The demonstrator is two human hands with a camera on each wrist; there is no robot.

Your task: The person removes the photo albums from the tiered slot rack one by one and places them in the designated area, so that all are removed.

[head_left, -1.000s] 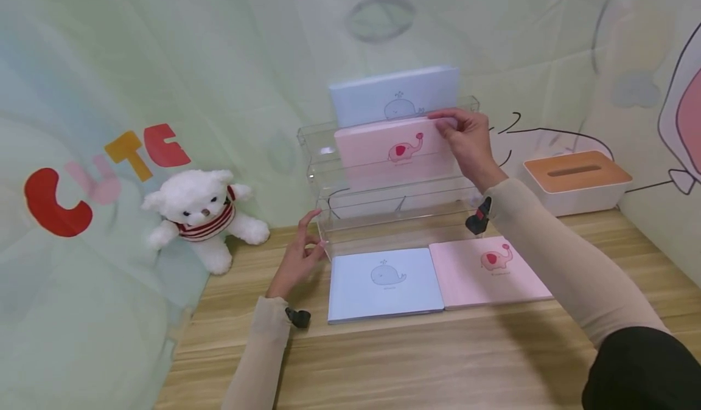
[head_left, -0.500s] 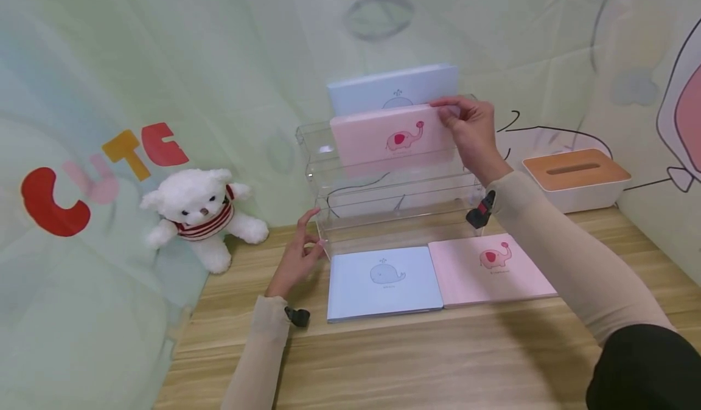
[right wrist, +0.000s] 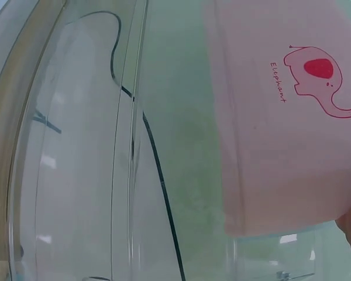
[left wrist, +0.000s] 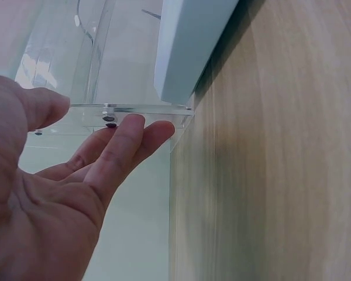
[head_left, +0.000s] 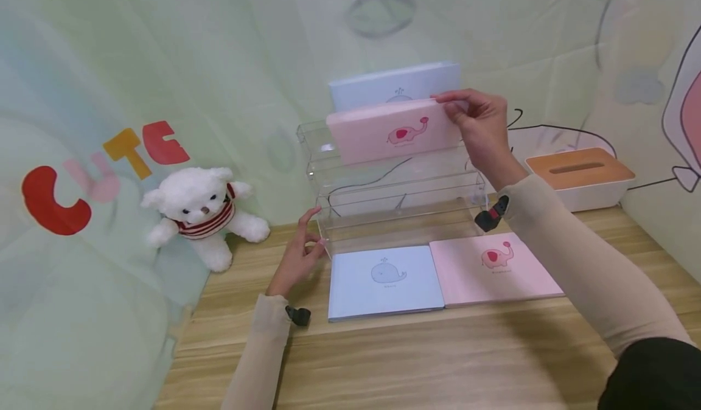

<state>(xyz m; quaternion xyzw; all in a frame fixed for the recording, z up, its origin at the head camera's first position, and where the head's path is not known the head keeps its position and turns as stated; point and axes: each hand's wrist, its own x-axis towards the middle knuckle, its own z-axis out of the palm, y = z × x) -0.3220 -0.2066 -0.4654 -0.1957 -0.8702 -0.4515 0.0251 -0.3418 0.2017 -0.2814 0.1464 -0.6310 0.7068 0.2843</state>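
Observation:
A clear tiered acrylic rack [head_left: 394, 209] stands on the wooden table. My right hand [head_left: 482, 133] pinches the upper right corner of a pink book with an elephant on its cover [head_left: 400, 133], between thumb and fingers. The book is upright, leaning back a little, at the rack's upper tiers; in the right wrist view the cover [right wrist: 257, 129] reads "Elephant". Behind it, a blue whale book [head_left: 391, 84] stands in the back tier, partly hidden. My left hand [head_left: 296, 264] is at the rack's left side, its extended fingertips [left wrist: 158, 133] touching the clear side panel [left wrist: 134, 110].
Flat before the rack lie a blue whale book [head_left: 386, 285] and a pink elephant book [head_left: 493, 270], side by side. A white plush toy [head_left: 199, 215] sits at left. A tissue box with an orange lid [head_left: 580, 179] stands at right. A printed curtain hangs close behind.
My right hand has lifted the pink book upward and slightly right, its lower edge now higher against the rack. The left hand stays at the rack's side.

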